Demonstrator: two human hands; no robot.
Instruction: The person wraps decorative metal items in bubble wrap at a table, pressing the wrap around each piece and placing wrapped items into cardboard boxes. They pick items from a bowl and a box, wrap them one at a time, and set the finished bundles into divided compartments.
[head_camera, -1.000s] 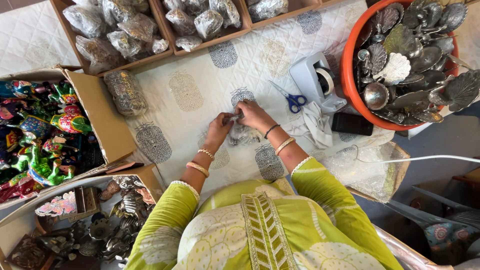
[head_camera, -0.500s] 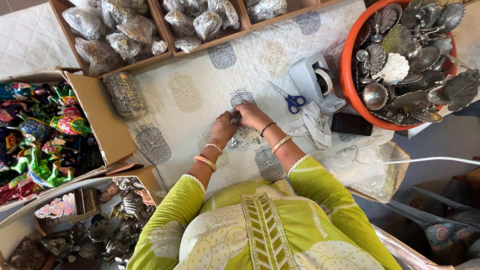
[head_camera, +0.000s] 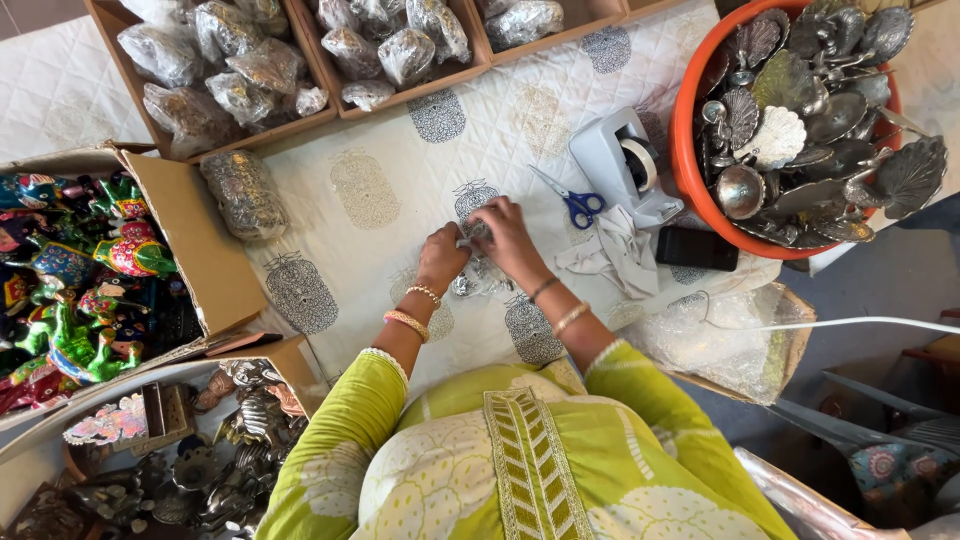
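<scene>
My left hand (head_camera: 441, 257) and my right hand (head_camera: 506, 236) press together on a small silvery item wrapped in clear plastic (head_camera: 478, 276), which rests on a white quilted cloth (head_camera: 380, 150) with printed motifs. Both hands have their fingers closed on the wrap. The item itself is mostly hidden under my fingers. Blue-handled scissors (head_camera: 576, 202) lie just right of my right hand, next to a grey tape dispenser (head_camera: 625, 163).
An orange tub (head_camera: 690, 150) of silver metal pieces stands at the right. Trays of plastic-wrapped items (head_camera: 240, 70) line the far edge. A cardboard box of painted figurines (head_camera: 80, 270) sits at left, with a black phone (head_camera: 697, 248) and plastic bags (head_camera: 720, 335) at right.
My hands have stayed on the wrapped item, shifting slightly and pressing closer together over it. Nothing else has moved.
</scene>
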